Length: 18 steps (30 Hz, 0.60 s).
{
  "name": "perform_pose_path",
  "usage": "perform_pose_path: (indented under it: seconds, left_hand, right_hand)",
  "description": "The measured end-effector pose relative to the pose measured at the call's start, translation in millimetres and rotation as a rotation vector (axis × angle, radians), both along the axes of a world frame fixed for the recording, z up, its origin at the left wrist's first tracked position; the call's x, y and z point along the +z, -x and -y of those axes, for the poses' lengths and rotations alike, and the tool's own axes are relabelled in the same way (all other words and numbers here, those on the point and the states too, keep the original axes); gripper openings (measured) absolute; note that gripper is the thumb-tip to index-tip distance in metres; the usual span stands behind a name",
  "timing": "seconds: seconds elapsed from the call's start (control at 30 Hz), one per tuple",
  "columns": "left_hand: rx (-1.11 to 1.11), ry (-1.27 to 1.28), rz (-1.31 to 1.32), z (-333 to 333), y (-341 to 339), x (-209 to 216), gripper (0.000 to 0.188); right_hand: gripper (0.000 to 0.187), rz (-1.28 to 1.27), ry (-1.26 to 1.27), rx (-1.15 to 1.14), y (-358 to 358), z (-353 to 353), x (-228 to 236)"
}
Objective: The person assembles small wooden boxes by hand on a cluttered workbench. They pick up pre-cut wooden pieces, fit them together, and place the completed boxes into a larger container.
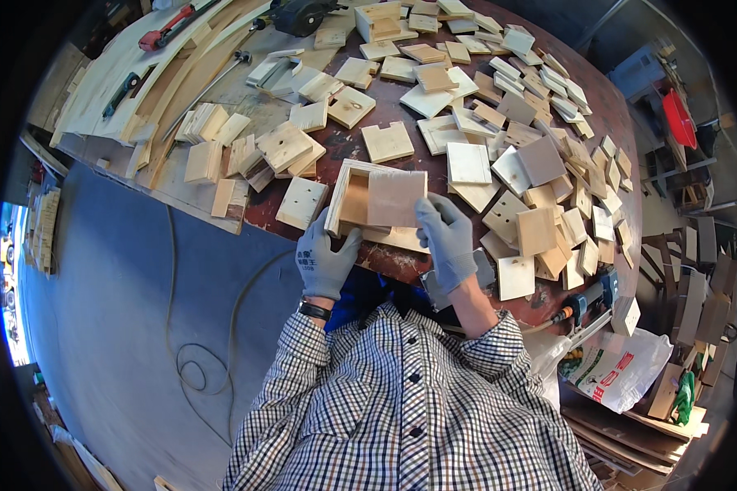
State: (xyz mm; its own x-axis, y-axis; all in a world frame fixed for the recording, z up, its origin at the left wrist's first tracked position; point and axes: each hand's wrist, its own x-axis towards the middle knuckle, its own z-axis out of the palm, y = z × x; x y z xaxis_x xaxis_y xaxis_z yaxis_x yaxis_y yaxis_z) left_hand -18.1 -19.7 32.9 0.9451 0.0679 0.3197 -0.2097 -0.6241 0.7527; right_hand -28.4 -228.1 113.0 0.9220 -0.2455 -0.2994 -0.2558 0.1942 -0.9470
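Observation:
In front of my body an open wooden box rests at the edge of the dark red table. My left hand, in a grey glove, is closed around the box's near left corner, with the thumb on its near side. A thin, flat square wooden board lies over the right part of the box, leaving the inside visible at the left. My right hand, also gloved, pinches the board's right edge between thumb and fingers. A notched wooden piece lies just beyond the box, and a block with small holes sits to its left.
Many loose wooden blocks crowd the table's right side. A blue-and-black power tool lies at the near right edge, above a white plastic bag. Long planks stretch across the far left. A hose trails over the floor.

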Motion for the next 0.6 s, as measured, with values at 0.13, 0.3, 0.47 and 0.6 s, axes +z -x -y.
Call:
perform_pose_path:
  seconds: [0.13,0.3,0.47,0.6]
  left_hand:
    - [0.055,0.022,-0.063,5,-2,8,0.062]
    - [0.098,-0.05,-0.025,5,-2,5,0.065]
    - [0.092,-0.056,-0.039,5,-4,9,0.064]
    - [0.103,-0.072,0.005,6,-2,2,0.064]
  right_hand:
    - [0.047,0.049,0.537,0.021,-2,-15,-32]
    - [0.061,0.006,0.953,0.245,-4,-22,-19]
    - [0.064,0.018,0.669,0.372,-9,-7,-35]
    - [0.059,-0.03,0.277,0.344,-4,1,-26]
